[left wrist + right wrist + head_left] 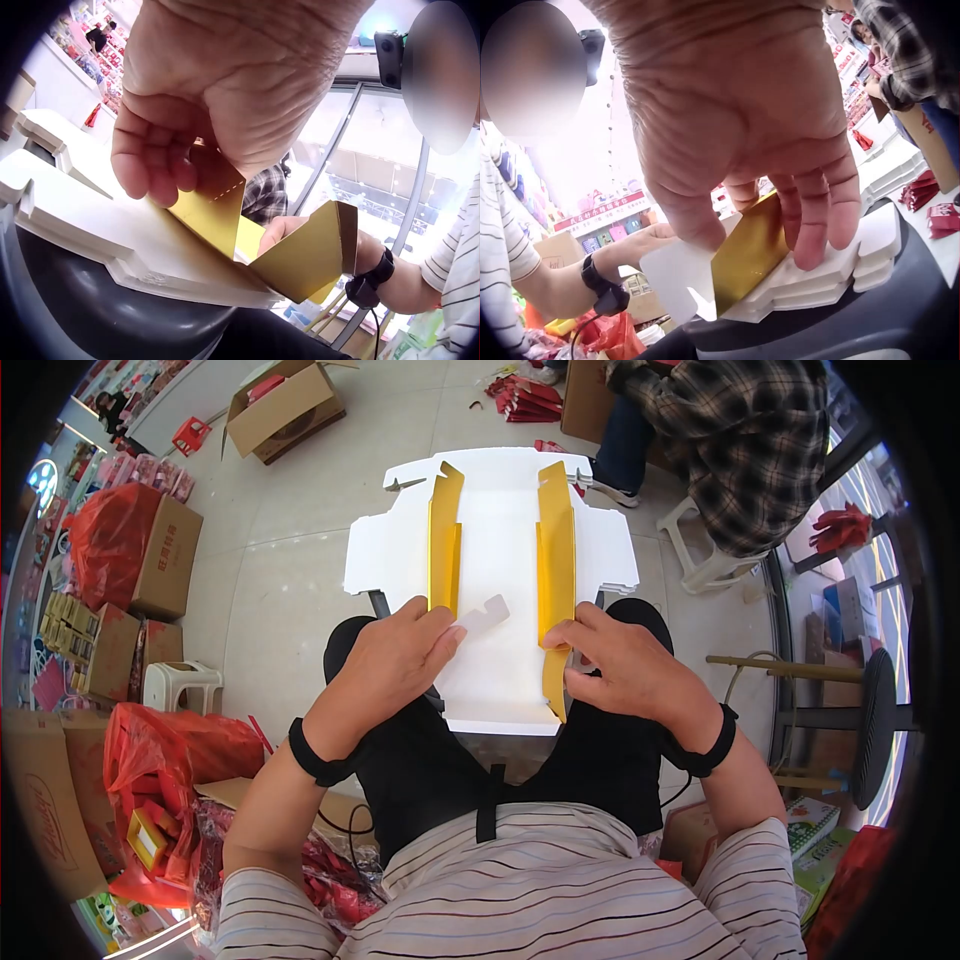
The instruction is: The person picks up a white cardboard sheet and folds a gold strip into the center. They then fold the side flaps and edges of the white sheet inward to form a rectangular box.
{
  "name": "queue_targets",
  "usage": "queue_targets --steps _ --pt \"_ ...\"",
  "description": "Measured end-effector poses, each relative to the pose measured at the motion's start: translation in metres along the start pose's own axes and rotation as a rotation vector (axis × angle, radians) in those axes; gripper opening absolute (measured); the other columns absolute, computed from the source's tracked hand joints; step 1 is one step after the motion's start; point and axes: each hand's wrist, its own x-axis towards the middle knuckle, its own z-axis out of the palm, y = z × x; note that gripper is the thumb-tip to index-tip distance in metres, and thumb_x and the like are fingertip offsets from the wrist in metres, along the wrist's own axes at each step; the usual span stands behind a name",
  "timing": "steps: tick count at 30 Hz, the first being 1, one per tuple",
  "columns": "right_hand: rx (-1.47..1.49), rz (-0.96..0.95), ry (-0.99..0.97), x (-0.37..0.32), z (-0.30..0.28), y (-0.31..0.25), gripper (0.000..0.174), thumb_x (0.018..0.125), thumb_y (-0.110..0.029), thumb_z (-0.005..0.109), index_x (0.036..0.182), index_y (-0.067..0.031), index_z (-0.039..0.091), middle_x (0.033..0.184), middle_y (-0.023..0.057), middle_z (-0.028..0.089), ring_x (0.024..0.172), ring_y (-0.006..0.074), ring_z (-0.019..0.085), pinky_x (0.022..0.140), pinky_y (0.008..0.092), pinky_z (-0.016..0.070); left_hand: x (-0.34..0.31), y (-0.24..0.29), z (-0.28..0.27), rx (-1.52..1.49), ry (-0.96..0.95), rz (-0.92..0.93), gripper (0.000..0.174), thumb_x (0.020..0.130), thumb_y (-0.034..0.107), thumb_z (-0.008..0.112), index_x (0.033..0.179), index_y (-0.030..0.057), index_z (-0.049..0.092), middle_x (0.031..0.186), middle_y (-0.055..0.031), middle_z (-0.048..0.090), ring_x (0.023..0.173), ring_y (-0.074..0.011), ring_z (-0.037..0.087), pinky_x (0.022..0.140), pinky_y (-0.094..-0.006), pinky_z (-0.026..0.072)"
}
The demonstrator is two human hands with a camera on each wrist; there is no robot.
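Observation:
A part-folded card box blank (500, 540), white inside and gold outside, lies over a stack of flat white blanks (608, 550) in front of my knees. Its left gold side (444, 545) and right gold side (557, 560) stand up along their folds. My left hand (395, 655) pinches the near end of the left side, where a small white flap (487, 614) slants inward. With thumb and fingers on either face of the right side, my right hand (640, 665) pinches its near end. In the right wrist view, the gold panel (750, 251) shows between thumb and fingers.
Under the stack is a dark rounded seat (127, 300). A seated person in a checked shirt (745, 450) is at the far right. An open carton (285, 415) stands at the back; red bags (115, 545), a white stool (182, 685) and cartons line the left.

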Motion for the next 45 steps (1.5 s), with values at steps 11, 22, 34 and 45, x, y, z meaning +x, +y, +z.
queue_targets --steps 11,22,34,45 --pt "0.188 0.023 0.223 0.012 0.004 -0.002 0.029 0.107 -0.030 0.069 0.100 -0.0016 0.072 0.085 0.0106 0.055 0.080 0.0245 0.060 0.073 0.0376 0.0472 0.008 0.018 0.011 0.137 -0.059 0.018 0.023 0.107 0.027 0.067 0.104 0.0049 0.068 0.089 -0.0159 0.062 0.075 -0.0375 0.066 0.067 -0.0474 0.0535" --pt "-0.089 0.094 0.102 0.019 -0.015 -0.021 0.027 0.109 -0.033 0.064 0.107 -0.0071 0.072 0.089 0.0152 0.058 0.083 0.0345 0.063 0.075 0.0459 0.0499 0.010 0.021 0.014 0.290 -0.013 0.140 0.019 0.103 0.026 0.073 0.103 0.0076 0.067 0.086 -0.0125 0.061 0.073 -0.0323 0.067 0.063 -0.0438 0.0539" --pt "0.003 0.098 0.140 0.022 -0.008 -0.008 0.026 0.109 -0.032 0.064 0.106 -0.0075 0.072 0.090 0.0149 0.059 0.082 0.0350 0.063 0.076 0.0451 0.0512 0.011 0.018 0.017 0.310 -0.009 0.144 0.019 0.102 0.025 0.073 0.103 0.0083 0.065 0.084 -0.0120 0.060 0.072 -0.0316 0.068 0.061 -0.0435 0.0539" --pt "-0.133 -0.001 0.031 0.023 -0.013 -0.003 0.021 0.107 -0.030 0.064 0.105 -0.0104 0.071 0.094 0.0175 0.064 0.084 0.0397 0.067 0.077 0.0497 0.0540 0.013 0.020 0.021 0.297 0.054 0.166 0.018 0.096 0.023 0.077 0.097 0.0083 0.067 0.088 -0.0141 0.056 0.079 -0.0333 0.065 0.066 -0.0457 0.0550"
